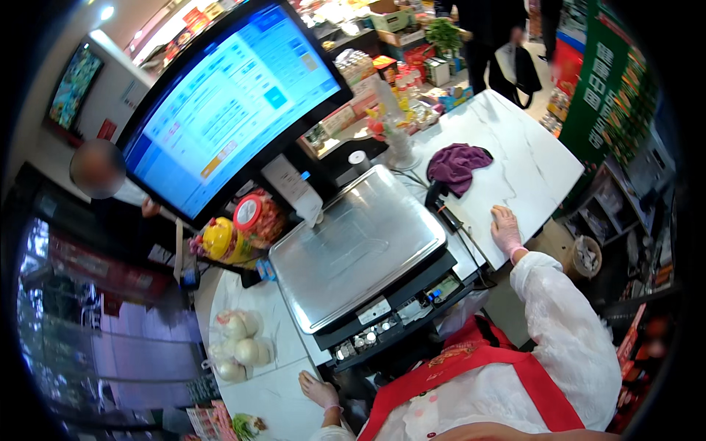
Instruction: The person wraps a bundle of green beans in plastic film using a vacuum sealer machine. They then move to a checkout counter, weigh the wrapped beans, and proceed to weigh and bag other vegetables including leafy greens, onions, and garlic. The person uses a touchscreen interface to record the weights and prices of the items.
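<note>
My left hand [320,390], in a thin clear glove, rests on the marble-patterned counter at the bottom, right of a clear plastic bag of round white items [240,344]. My right hand [506,230], gloved too, lies flat on the counter's right part with nothing in it. A handheld barcode scanner [444,212] lies left of it, by a crumpled purple cloth [458,165]. Between my hands is a checkout scale with a bare steel plate [361,248]. Beneath the plate, a cash drawer [367,337] stands open with coins and notes. A printed receipt [292,184] hangs behind the plate.
A large touch monitor [231,105] stands behind the scale. Left of the scale are a red-lidded jar [259,218] and a yellow-lidded jar [220,240]. Green vegetables [248,426] lie at the bottom left. One person stands at the left, others at the top right. A waste bin [584,258] stands right.
</note>
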A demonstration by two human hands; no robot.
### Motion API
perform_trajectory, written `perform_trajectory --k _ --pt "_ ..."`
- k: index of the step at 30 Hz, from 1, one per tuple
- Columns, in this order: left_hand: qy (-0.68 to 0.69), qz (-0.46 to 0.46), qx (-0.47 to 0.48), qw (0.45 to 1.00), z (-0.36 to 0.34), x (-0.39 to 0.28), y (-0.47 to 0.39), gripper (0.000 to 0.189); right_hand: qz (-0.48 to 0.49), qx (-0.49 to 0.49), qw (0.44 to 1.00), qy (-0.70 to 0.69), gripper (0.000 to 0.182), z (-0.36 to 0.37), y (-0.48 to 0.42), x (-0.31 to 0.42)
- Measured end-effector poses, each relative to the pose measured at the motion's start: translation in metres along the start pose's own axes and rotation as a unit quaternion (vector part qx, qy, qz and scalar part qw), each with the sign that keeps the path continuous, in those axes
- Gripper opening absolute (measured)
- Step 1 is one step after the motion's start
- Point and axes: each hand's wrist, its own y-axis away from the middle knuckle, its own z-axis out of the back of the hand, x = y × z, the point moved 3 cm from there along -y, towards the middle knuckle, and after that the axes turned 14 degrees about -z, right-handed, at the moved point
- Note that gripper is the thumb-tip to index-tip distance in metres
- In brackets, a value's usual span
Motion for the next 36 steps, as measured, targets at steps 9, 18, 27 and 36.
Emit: perform_trajectory --k 9,18,27,36 --pt "-0.004 0.002 -0.01 1.0 0.006 -0.003 -0.001 0.067 0.008 -0.005 1.0 0.014 0.037 -0.007 -0.001 -0.003" --pt "-0.022 -0.001 -0.021 1.0 0.001 -0.001 -0.002 0.071 0.024 -0.018 1.0 0.009 0.037 -0.005 0.001 -0.008" --pt "-0.013 0.012 -0.004 1.0 0.009 -0.006 -0.004 0.073 0.023 -0.005 1.0 0.018 0.037 -0.012 -0.002 -0.007" --pt "0.025 0.005 -0.073 0.997 -0.001 0.01 0.001 0.077 0.058 0.015 0.998 0.019 0.039 -0.03 -0.007 -0.036"
